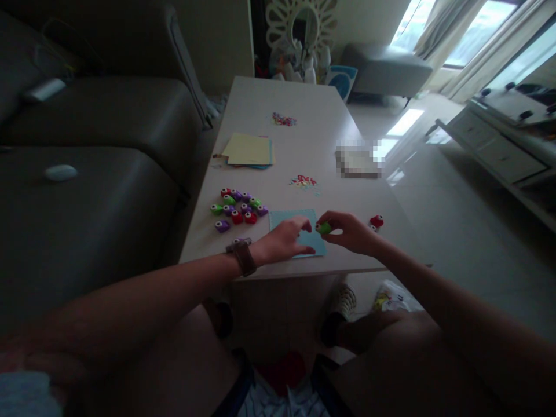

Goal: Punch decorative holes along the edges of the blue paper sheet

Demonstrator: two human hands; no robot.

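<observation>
My right hand (pixel 350 231) pinches a small green craft punch (pixel 323 228) at the right edge of a light blue paper sheet (pixel 307 238). Over that sheet my left hand (pixel 289 237) is open, thumb and fingers apart, a small gap away from the green punch. It hides part of the paper. Left of the sheet lies a cluster of red, purple and green punches (pixel 237 216), each with a white round mark. One more punch (pixel 241 240) is partly hidden behind my left wrist. A red punch (pixel 377 220) rests beyond my right wrist, beside another mostly hidden one.
Stacked yellow and blue paper (pixel 249 149) lies at the table's left. Small piles of coloured paper bits sit at mid-table (pixel 304 181) and farther back (pixel 284 120). A blurred-out object (pixel 358 161) is near the right edge. A dark sofa (pixel 99 191) flanks the white table (pixel 313 101).
</observation>
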